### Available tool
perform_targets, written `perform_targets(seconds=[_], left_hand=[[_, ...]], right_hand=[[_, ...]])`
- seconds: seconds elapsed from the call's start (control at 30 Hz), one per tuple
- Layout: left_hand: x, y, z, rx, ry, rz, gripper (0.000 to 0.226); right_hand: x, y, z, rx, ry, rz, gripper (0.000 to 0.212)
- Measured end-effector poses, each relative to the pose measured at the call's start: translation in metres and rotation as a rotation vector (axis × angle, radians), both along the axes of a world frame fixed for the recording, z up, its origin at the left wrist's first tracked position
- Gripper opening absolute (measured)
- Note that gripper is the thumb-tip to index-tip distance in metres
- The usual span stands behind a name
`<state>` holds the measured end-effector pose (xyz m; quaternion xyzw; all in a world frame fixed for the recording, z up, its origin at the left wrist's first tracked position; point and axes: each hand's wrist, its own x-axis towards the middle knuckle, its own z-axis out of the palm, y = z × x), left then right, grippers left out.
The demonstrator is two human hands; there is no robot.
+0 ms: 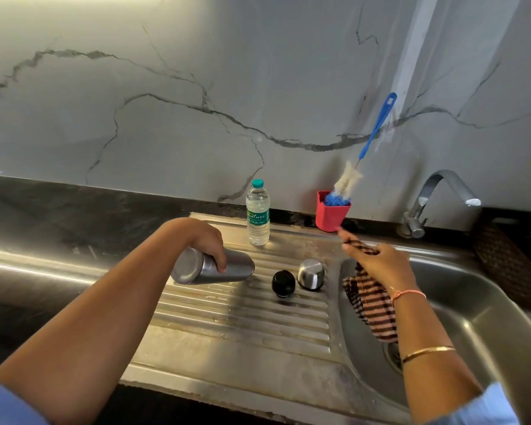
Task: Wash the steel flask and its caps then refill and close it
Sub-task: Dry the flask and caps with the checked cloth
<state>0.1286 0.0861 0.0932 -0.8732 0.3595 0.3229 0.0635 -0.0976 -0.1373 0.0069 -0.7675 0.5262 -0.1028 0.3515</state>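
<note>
- Red cup (pixel 330 217) at the drainboard's (pixel 242 317) back holds a bottle brush (pixel 347 182); the plastic bottle (pixel 258 219) there holds water.
- Steel flask (pixel 236 266) lies on the drainboard, gripped by the left hand (pixel 209 240); black cap (pixel 283 282) and steel cap (pixel 311 273) lie alongside.
- Right hand (pixel 380 265) clutches a striped cloth (pixel 371 305) off the drainboard's right.

The left hand (pixel 210 245) covers the middle of the flask (pixel 238 266), while the striped cloth (pixel 370 299) hides part of the drain (pixel 392 356)

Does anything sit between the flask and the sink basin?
Yes. The black cap and steel cap sit on the drainboard between the flask and the basin. The right hand, gripping a striped cloth, hangs over the basin's edge beside the caps.
</note>
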Motion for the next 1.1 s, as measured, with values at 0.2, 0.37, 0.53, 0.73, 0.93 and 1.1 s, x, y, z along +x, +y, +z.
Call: perform_targets(seconds=[0.2, 0.37, 0.53, 0.73, 0.93, 1.1], left_hand=[[0.013, 0.007, 0.004, -0.213, 0.611, 0.483, 0.041], [0.024, 0.025, -0.015, -0.322, 0.959, 0.637, 0.100], [0.013, 0.037, -0.029, -0.546, 1.113, 0.879, 0.075], [0.007, 0.036, -0.022, -0.551, 0.947, 0.858, 0.084], [-0.012, 0.025, -0.007, -0.511, 0.240, 0.604, 0.076], [-0.018, 0.022, 0.010, -0.567, -0.189, 0.389, 0.095]], right_hand=[[0.005, 0.012, 0.003, -0.064, 0.046, 0.099, 0.066], [0.003, 0.007, -0.003, -0.084, 0.009, 0.056, 0.065], [-0.001, 0.002, -0.007, -0.108, -0.039, 0.029, 0.066], [0.004, -0.001, -0.015, -0.096, -0.062, 0.031, 0.061], [0.009, 0.003, -0.014, -0.119, -0.059, 0.062, 0.066], [0.011, 0.006, -0.009, -0.129, -0.058, 0.078, 0.060]])
